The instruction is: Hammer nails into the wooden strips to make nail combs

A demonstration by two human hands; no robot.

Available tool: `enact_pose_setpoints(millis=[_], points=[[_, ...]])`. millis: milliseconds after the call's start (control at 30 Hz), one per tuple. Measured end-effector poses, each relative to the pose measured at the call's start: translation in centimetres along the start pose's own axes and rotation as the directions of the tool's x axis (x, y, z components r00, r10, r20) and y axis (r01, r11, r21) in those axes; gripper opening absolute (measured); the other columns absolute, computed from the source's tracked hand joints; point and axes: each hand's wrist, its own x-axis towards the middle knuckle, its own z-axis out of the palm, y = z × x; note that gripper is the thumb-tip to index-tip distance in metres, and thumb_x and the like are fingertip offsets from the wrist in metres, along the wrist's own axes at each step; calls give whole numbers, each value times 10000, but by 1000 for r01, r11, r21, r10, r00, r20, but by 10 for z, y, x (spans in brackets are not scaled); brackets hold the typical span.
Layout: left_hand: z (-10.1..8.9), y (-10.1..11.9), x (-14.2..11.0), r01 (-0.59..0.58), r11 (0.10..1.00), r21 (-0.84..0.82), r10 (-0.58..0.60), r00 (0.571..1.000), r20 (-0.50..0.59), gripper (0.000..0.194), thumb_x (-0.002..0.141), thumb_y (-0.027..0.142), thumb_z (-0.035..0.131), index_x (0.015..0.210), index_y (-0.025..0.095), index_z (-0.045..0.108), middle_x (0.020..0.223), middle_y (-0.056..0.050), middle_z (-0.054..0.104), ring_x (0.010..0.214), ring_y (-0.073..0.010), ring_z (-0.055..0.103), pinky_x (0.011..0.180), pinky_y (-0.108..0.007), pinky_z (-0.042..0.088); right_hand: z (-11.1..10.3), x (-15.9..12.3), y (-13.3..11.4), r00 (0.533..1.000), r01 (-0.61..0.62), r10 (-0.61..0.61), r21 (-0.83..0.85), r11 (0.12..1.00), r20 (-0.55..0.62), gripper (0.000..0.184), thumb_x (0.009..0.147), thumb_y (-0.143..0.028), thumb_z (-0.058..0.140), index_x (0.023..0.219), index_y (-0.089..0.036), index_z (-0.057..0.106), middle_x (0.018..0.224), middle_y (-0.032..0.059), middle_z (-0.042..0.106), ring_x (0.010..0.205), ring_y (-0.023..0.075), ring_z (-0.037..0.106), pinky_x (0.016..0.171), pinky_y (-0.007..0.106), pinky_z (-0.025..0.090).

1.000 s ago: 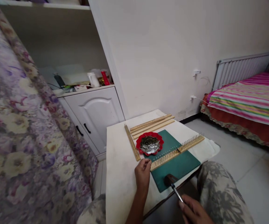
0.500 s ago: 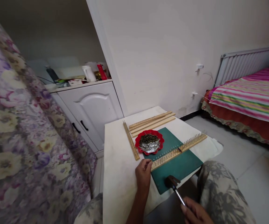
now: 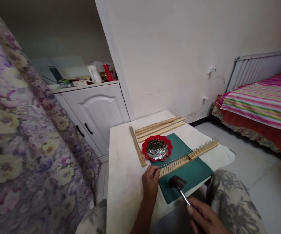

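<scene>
My right hand [image 3: 202, 214] is wrapped round the handle of a claw hammer [image 3: 178, 183], its head held over the near part of a green mat [image 3: 186, 178]. My left hand [image 3: 151, 180] is closed at the left end of a wooden strip [image 3: 174, 167] that lies across the mat. What its fingertips pinch, a nail or the strip's end, is too small to make out. Rows of nails stand upright along the strip, taller toward the right. Just behind the left hand, a red scalloped dish [image 3: 144, 150] holds a heap of nails [image 3: 157, 151], some dark, some silvery.
Left of the dish lies another narrow wooden strip [image 3: 137, 146] with nails at its far end. Several wooden strips [image 3: 161, 126] lie side by side at the back of the white-covered table [image 3: 123, 182]. A cabinet [image 3: 98, 113] and a floral curtain [image 3: 52, 143] stand to the left.
The hammer and my right hand have moved a little up and left, nearer the strip. My left hand stays at the strip's left end. The view has shifted slightly.
</scene>
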Motion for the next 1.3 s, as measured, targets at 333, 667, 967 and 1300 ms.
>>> enact_pose_setpoints(millis=[333, 667, 967, 1300], points=[[0, 0, -1, 9, 999, -51, -9, 1000, -3, 160, 785, 240, 511, 730, 175, 646, 697, -1, 614, 664, -133, 560, 610, -212, 423, 7, 60, -47, 991, 129, -131, -178, 976, 2, 309, 868, -504, 372, 738, -228, 422, 451, -108, 473, 274, 65, 335, 286, 165, 241], [1, 0, -1, 28, 999, -31, -28, 1000, 15, 153, 783, 227, 498, 711, 172, 621, 691, 7, 588, 648, -128, 530, 592, -206, 397, 9, 69, -36, 984, 177, -178, -230, 957, 17, 275, 885, -451, 367, 746, -223, 436, 433, -110, 471, 297, 74, 372, 329, 172, 286], [0, 1, -1, 40, 999, -35, -39, 999, 28, 163, 788, 246, 509, 697, 163, 615, 669, 17, 568, 638, -118, 524, 588, -198, 380, 5, 54, -36, 995, 98, -97, -78, 992, 7, 338, 861, -531, 396, 706, -232, 406, 437, -119, 447, 269, 54, 302, 277, 162, 196], [1, 1, -1, 53, 999, 4, -54, 998, 12, 153, 783, 268, 520, 730, 172, 627, 717, -9, 603, 667, -139, 564, 606, -217, 422, -11, 10, 5, 1000, -7, 7, 20, 1000, 21, 456, 757, -670, 447, 687, -220, 465, 448, -103, 365, 371, 73, 264, 365, 196, 175]])
